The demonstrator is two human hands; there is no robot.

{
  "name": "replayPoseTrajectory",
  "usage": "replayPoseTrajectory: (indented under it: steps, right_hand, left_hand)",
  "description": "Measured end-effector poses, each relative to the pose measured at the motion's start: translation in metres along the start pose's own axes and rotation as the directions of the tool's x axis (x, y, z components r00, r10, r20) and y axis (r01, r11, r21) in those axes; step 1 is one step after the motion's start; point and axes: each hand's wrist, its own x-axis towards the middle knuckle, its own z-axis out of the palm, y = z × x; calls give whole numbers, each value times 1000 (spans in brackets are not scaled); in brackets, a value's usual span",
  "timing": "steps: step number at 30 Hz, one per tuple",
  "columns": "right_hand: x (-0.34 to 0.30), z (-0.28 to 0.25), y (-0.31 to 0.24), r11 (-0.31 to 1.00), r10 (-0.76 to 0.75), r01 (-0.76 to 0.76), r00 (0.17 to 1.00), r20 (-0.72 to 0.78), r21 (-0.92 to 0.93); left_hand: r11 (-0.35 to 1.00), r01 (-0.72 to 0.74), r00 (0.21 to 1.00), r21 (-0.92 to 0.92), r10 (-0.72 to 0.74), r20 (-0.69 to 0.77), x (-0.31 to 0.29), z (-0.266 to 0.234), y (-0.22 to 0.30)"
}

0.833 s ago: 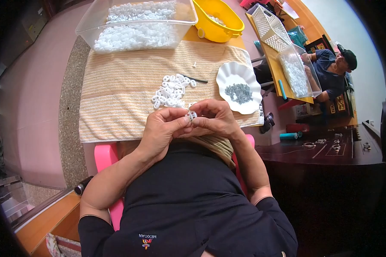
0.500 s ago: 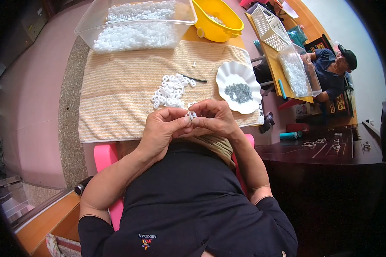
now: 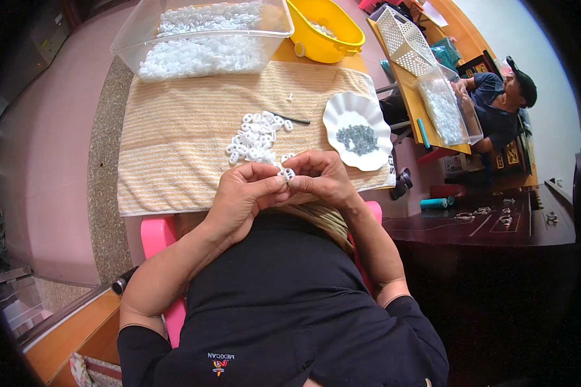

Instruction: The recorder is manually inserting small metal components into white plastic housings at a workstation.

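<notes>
White, smooth and plastic-looking: we pinch one small white piece [image 3: 288,173] just inside the towel's near edge.
Our left hand [image 3: 242,192] and right hand [image 3: 324,180] meet there, thumbs and forefingers drawn narrow, both holding that piece; whether anything is being set into it, we cannot tell. We judge this to be a fine fitting or adjusting step, and the next move to call for a light, steady pinch. On the nubbly striped towel [image 3: 168,151], a heap of rounded white ovals [image 3: 255,138], some with holes, lies toward the near edge, a slim black rod [image 3: 292,119] beside it. By the right edge sits a glossy, scalloped plate [image 3: 335,116] of small grey bits [image 3: 357,139].
</notes>
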Motion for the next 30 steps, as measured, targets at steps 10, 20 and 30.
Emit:
replayPoseTrajectory:
  steps: [10, 20, 30]
  right_hand:
    - [-1, 0, 1, 998, 24, -23, 1000, -11, 50]
    - [-3, 3, -1, 997, -26, 27, 1000, -11, 74]
    - [0, 7, 4, 986, -162, 162, 987, 7, 40]
  left_hand:
    - [998, 22, 999, -53, -20, 38, 1, -3, -1]
    - [990, 69, 995, -119, -59, 86, 0, -1, 1]
    - [990, 89, 987, -106, -73, 146, -2, 2, 6]
